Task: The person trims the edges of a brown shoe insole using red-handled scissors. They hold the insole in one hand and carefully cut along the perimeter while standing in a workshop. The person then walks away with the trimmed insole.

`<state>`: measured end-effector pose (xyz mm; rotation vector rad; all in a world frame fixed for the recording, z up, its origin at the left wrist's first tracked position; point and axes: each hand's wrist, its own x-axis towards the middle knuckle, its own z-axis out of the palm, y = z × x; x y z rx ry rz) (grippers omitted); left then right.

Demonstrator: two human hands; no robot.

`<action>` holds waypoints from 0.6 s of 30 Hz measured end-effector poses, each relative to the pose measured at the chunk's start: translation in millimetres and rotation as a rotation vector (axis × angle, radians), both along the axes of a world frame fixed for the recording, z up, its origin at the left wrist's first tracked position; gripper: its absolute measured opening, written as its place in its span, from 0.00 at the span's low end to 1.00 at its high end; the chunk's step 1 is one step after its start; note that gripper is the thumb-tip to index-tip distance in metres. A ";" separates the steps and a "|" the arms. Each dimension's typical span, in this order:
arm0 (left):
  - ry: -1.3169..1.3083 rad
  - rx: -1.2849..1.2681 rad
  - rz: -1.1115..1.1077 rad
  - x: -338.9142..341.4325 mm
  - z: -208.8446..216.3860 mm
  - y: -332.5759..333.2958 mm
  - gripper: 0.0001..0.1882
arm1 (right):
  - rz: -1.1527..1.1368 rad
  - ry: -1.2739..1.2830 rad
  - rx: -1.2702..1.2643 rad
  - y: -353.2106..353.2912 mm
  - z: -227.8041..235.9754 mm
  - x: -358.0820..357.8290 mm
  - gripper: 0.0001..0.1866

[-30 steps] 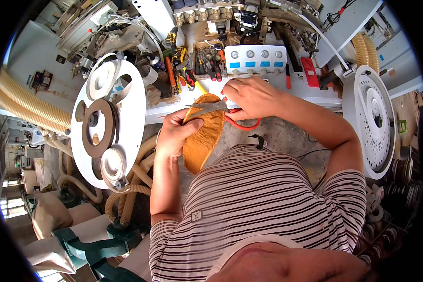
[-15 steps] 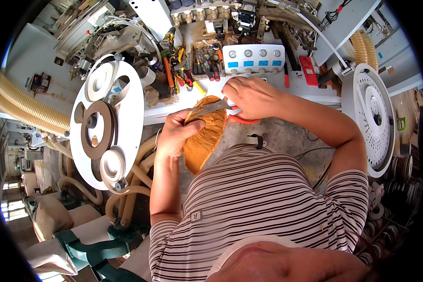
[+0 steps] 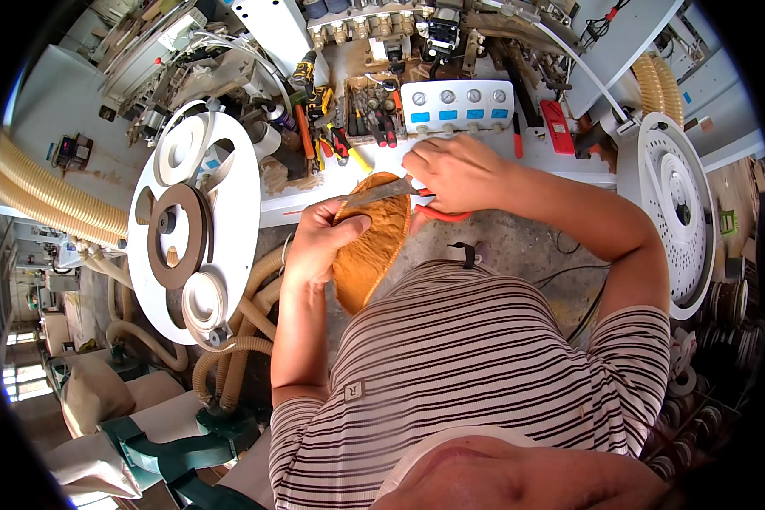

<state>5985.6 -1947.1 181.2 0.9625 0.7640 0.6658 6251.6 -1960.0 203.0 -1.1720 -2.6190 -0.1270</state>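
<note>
My left hand [image 3: 321, 240] grips the left edge of an orange-brown oval piece [image 3: 367, 263], its thumb on top. This piece looks soft and wrinkled, with a stitched-looking rim, and hangs in front of my striped shirt. My right hand [image 3: 457, 174] is closed around red-handled scissors [image 3: 379, 194]. Their metal blades lie across the upper part of the piece, tips pointing toward my left fingers. One red handle loop shows below my right hand. The fingers under the piece are hidden, and I cannot tell whether the blades bite into it.
Behind my hands is a white bench edge [image 3: 370, 180] with pliers [image 3: 340, 140], a yellow drill [image 3: 316, 98] and a gauge panel [image 3: 457, 105]. A white reel disc [image 3: 242, 191] stands left, a perforated disc [image 3: 654, 183] right. Ribbed hoses [image 3: 234, 365] run at the lower left.
My right hand and the scissors have shifted very slightly, and the blades sit a little higher on the piece. My left hand keeps its grip in nearly the same place.
</note>
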 end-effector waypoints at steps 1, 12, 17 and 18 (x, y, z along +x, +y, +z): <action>-0.009 -0.006 0.001 0.0 0.2 0.2 0.14 | 0.010 0.034 0.029 -1.4 3.9 -2.1 0.32; 0.010 0.021 -0.021 6.1 5.2 -6.3 0.15 | -0.017 -0.092 -0.010 0.6 -6.3 4.0 0.28; 0.006 0.016 -0.017 4.9 5.5 -4.6 0.16 | -0.009 0.057 0.056 -5.8 5.8 -3.4 0.23; 0.007 0.019 -0.017 4.1 4.2 -4.7 0.16 | -0.013 0.057 0.043 -6.2 6.3 -4.2 0.23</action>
